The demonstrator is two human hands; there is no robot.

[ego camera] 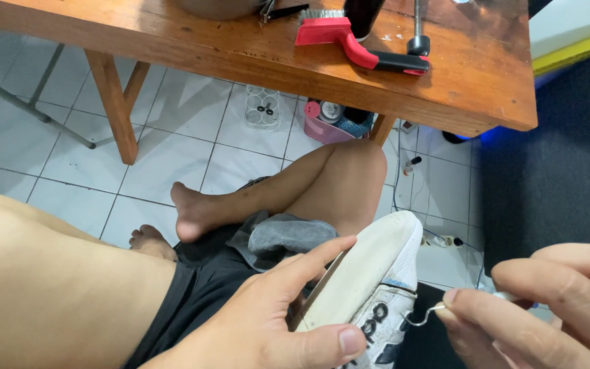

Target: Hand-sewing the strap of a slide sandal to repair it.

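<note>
White rubber is what shows most of the sneaker (370, 280), which lies sole-up on the person's lap at the lower middle of the view, its toe pointing up toward the bent knee. The left hand (268, 321) is clamped on the sneaker, the forefinger stretched along the sole and the thumb pressed on its side near the black marks. The right hand (548, 307) has its fingertips pinched together on a thin metal hook tool (421, 318), whose curled tip is just beside the edge of the sole; the handle is mostly hidden inside the fingers. A grey cloth (281, 236) lies between the legs. Under the wooden table (445, 82) stands a pink basket (332, 126) with small round containers, their labels too small to make out, and near it a white wire holder (262, 109). On the table lies a red brush (349, 41) with a black grip. Other objects on the table top are cut off by the upper border.
</note>
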